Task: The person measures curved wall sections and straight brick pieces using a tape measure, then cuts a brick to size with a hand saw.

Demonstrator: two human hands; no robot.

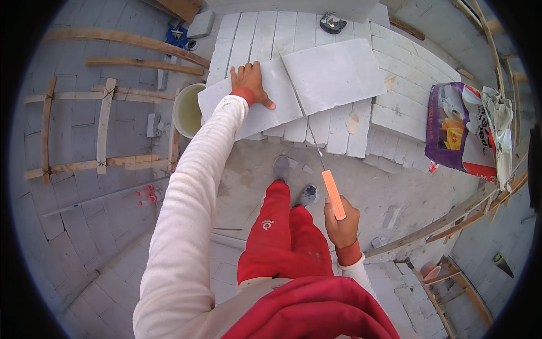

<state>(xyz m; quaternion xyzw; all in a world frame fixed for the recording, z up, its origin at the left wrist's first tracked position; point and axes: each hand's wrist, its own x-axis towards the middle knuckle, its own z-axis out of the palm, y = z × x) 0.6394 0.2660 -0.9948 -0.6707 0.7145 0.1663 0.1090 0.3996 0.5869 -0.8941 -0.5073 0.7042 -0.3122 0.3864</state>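
A flat white lightweight block (333,73) lies slantwise across a stack of similar blocks. My left hand (250,83) presses on its left part, fingers spread out and palm down. In my right hand (342,222) is a hand saw (333,195) with an orange handle, my fingers wrapped round the grip. Its long thin blade runs up and away across the block, left of the middle, and meets the near edge. From this view I cannot tell how deep the blade sits in the block.
Stacked white blocks (339,131) stand beneath and to the right. A bucket (189,110) of liquid is at the left, near wooden frames (105,125). A purple and white sack (460,130) stands at the right. Black tape-like roll (333,23) sits on the far blocks; bottles (149,194) lie at left.
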